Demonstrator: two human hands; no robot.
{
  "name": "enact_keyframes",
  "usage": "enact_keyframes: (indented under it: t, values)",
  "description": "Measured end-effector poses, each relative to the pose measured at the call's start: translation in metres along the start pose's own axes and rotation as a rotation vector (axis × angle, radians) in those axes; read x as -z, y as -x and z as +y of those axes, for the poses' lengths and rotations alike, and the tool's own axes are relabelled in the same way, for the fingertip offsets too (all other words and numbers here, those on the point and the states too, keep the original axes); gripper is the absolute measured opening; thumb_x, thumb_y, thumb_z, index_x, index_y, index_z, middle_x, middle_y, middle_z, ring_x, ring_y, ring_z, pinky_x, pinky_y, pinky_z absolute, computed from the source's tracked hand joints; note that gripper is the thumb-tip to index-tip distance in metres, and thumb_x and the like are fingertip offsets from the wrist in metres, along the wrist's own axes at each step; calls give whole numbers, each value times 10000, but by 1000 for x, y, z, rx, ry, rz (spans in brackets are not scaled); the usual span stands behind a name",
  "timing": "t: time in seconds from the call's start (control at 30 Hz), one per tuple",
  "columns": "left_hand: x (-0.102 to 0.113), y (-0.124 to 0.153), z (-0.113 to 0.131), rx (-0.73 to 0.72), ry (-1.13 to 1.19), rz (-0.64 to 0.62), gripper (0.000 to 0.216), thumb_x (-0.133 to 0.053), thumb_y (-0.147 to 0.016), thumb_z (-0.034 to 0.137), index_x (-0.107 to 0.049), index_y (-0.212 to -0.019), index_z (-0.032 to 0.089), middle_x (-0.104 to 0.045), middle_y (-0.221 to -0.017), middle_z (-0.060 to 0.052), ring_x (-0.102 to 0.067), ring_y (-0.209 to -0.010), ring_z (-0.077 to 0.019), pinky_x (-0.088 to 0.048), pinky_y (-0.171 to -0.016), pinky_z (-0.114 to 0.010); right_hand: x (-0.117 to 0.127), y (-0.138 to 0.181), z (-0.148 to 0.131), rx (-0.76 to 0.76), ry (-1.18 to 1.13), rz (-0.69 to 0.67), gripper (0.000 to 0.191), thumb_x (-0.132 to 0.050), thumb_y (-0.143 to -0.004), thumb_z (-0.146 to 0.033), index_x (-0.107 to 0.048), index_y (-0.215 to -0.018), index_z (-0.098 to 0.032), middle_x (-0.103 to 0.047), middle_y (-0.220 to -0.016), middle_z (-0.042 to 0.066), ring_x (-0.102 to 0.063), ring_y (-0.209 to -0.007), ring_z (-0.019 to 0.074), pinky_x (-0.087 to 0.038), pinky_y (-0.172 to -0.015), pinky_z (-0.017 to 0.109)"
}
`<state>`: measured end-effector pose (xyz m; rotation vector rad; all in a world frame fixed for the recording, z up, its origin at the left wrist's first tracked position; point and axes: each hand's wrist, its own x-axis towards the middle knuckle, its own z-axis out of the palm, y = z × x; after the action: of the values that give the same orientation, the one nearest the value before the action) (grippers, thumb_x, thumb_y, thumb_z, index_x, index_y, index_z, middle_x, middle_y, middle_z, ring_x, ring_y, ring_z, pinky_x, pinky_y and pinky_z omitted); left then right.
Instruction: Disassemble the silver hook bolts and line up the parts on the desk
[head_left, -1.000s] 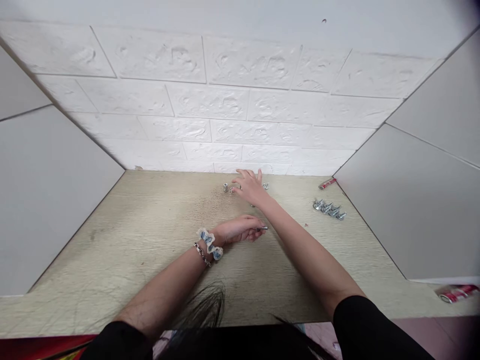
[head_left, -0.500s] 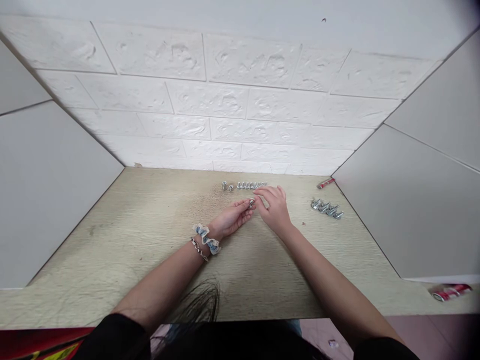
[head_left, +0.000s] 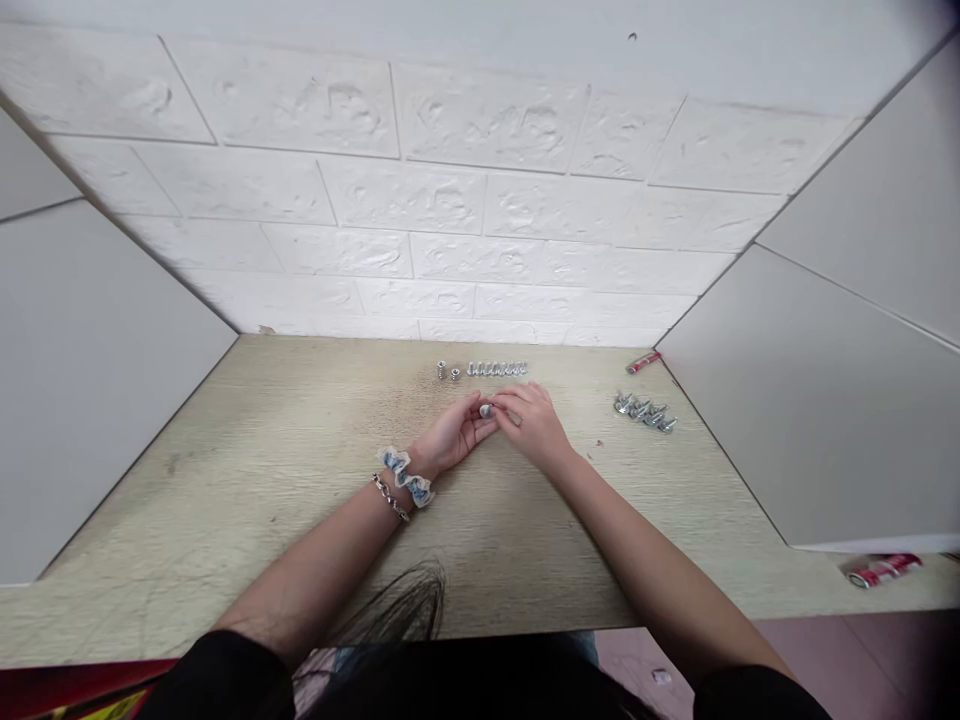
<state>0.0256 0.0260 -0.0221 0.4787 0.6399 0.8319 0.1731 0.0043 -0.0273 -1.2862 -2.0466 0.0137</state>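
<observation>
Both my hands meet above the middle of the board. A small silvery screw [head_left: 486, 411], its broad round end showing, sits between their fingertips; the rest of it is hidden. My left hand [head_left: 454, 435], palm turned up, holds it at the thumb and curled fingers. From the right, my right hand [head_left: 534, 425] pinches it between thumb and forefinger. Just beyond the hands lies a neat row of small metal screws [head_left: 496, 369]. Two short threaded metal pieces, an upright one [head_left: 442, 370] and a lower one [head_left: 455, 374], stand at the row's left end.
A cluster of silvery screws with wide heads [head_left: 645, 412] lies to the right on the wooden board [head_left: 300, 420]. One red cylinder [head_left: 643, 362] rests by the back right corner, another red cylinder [head_left: 885, 570] near the front right. White brick-patterned wall [head_left: 450, 200] and grey side panels enclose the board.
My hands have shifted slightly left and the screw has turned, its round end now facing me. My right fingers have come down from near the row and closed in on the screw.
</observation>
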Motion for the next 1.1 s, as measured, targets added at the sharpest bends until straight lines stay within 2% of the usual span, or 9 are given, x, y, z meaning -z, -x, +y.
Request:
enact_keyframes:
  t: [0.1,0.23,0.37,0.53,0.7,0.83,1.0,1.1]
  values:
    - [1,0,1,37,-13,-14,371,-356,-927,268,-637,-807,57,-651,-736,-100,-621,-679,-115,-518,-692,-208,-1,0,-2,33,-23,-80,220,-514,-840,-287,-639,-1006,-215,-662,-987,54,-565,-939,187,-378,-894,366]
    - [3,-1,2,55,-46,-58,458,-299,-937,337,-643,-817,60,-649,-711,-106,-619,-642,-120,-505,-636,-206,-1,1,-5,-11,-15,-146,233,-536,-824,-278,-613,-1038,-229,-670,-976,52,-578,-938,191,-329,-968,417]
    - [3,-2,2,56,-77,-70,472,-290,-935,363,-644,-834,68,-653,-719,-105,-629,-651,-130,-507,-663,-223,-1,1,-8,-81,-16,-180,237,-508,-820,-218,-604,-1035,-238,-674,-939,42,-585,-916,187,-280,-1009,456]
    - [2,-1,1,49,-76,-59,465,-307,-929,376,-643,-869,59,-661,-765,-125,-649,-731,-148,-509,-732,-235,-4,1,-8,-116,-80,-168,261,-514,-793,-196,-580,-1043,-228,-667,-989,35,-583,-947,186,-286,-1007,459]
    - [1,0,1,39,-67,-38,451,-316,-929,357,-648,-847,61,-671,-791,-141,-656,-762,-155,-512,-750,-235,-6,0,-8,-104,-119,-97,316,-514,-777,-209,-552,-1090,-203,-648,-1058,68,-580,-956,204,-359,-955,434]
    - [1,-1,1,63,-63,-7,437,-334,-926,344,-649,-889,44,-676,-808,-150,-654,-790,-157,-519,-749,-224,-4,0,-10,-108,-144,-36,349,-522,-773,-236,-536,-1121,-205,-650,-992,66,-590,-907,199,-417,-907,405]
    - [2,-3,-1,24,-66,15,231,-426,-894,174,-634,-882,74,-668,-804,-89,-643,-737,-105,-532,-744,-190,-2,0,-10,-186,-278,184,369,-530,-762,-231,-505,-1129,-197,-633,-981,63,-605,-906,175,-472,-859,342]
    - [1,-2,0,30,-110,57,206,-464,-883,183,-628,-820,76,-659,-782,-79,-644,-691,-92,-532,-650,-142,-6,-1,-3,-298,-380,293,373,-534,-757,-237,-488,-1124,-189,-621,-990,67,-607,-912,165,-480,-864,334]
